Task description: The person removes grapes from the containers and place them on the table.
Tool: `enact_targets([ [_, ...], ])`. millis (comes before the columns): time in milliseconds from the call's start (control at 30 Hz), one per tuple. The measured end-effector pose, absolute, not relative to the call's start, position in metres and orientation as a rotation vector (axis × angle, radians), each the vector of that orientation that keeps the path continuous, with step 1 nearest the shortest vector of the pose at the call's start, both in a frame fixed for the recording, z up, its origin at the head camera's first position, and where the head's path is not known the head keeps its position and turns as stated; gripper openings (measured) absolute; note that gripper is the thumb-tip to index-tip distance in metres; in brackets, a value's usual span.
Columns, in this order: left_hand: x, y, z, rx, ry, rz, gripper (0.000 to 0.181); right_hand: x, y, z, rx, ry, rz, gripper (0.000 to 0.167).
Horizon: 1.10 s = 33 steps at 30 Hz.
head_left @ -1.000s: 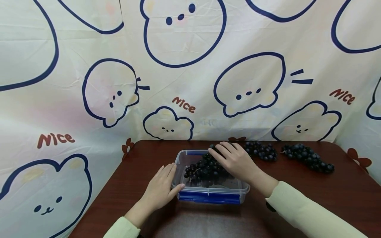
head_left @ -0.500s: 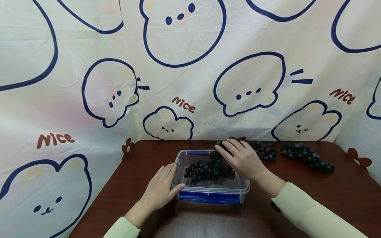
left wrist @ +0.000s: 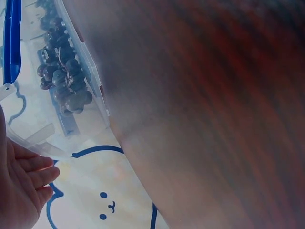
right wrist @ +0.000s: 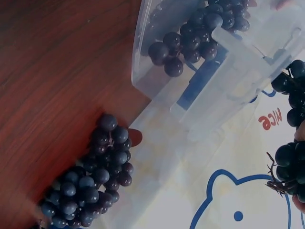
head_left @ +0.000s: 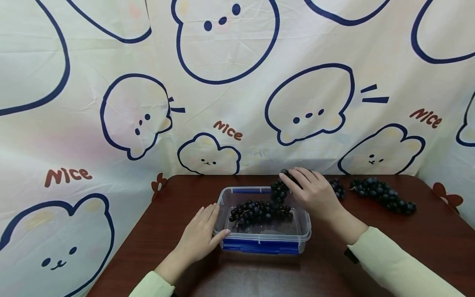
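Observation:
A clear container (head_left: 259,238) with blue clips holds a bunch of dark grapes (head_left: 256,212), also visible through its wall in the left wrist view. My left hand (head_left: 198,235) rests with straight fingers against the container's left side. Over the container's back right corner, my right hand (head_left: 315,194) grips another grape bunch (head_left: 279,192), part of which hangs down inside the rim. In the right wrist view that gripped bunch (right wrist: 288,164) shows at the right edge, its stem out, with only bits of the fingers visible.
On the brown table (head_left: 352,255), one grape bunch (head_left: 337,189) lies behind my right hand, partly covered by it. Farther right lies another bunch (head_left: 384,196). A patterned white cloth (head_left: 252,152) hangs behind the table.
My right hand has moved right and slightly up with its grape bunch, uncovering more of the grapes in the container. The left hand has stayed in place.

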<state>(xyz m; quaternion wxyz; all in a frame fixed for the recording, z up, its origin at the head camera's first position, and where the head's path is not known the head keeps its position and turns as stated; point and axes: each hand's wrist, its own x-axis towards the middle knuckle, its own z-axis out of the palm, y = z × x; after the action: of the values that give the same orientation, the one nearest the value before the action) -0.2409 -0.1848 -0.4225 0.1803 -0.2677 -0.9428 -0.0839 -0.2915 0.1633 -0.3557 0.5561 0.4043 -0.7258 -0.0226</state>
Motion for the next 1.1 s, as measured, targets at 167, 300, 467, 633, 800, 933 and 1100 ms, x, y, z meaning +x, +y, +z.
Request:
enact_targets([
  [167,-0.241,-0.185,-0.422,-0.760,-2.664,-0.244,0.075,-0.291,0.171,-0.353,0.920,-1.733,-0.044,0.035],
  [300,-0.242,-0.185,-0.422,-0.764,-2.662,-0.246,0.075,-0.290,0.178,-0.350,0.880,-1.739,-0.036,0.034],
  [467,-0.242,-0.185,-0.422,-0.766,-2.655,-0.240,0.075,-0.288,0.187,-0.349,0.834,-1.741,-0.004,0.034],
  [633,-0.242,-0.185,-0.422,-0.769,-2.652,-0.245,0.075,-0.285,0.197,-0.349,0.807,-1.766,0.022,0.036],
  [800,-0.242,-0.185,-0.423,-0.767,-2.651,-0.238,0.075,-0.280,0.210,-0.348,0.770,-1.810,0.015,0.040],
  [933,-0.242,-0.186,-0.424,-0.767,-2.648,-0.235,0.075,-0.278,0.221,-0.349,0.746,-1.836,0.010,0.042],
  [1100,-0.243,-0.186,-0.424,-0.769,-2.649,-0.238,0.075,-0.276,0.233,-0.353,0.714,-1.838,0.006,0.042],
])
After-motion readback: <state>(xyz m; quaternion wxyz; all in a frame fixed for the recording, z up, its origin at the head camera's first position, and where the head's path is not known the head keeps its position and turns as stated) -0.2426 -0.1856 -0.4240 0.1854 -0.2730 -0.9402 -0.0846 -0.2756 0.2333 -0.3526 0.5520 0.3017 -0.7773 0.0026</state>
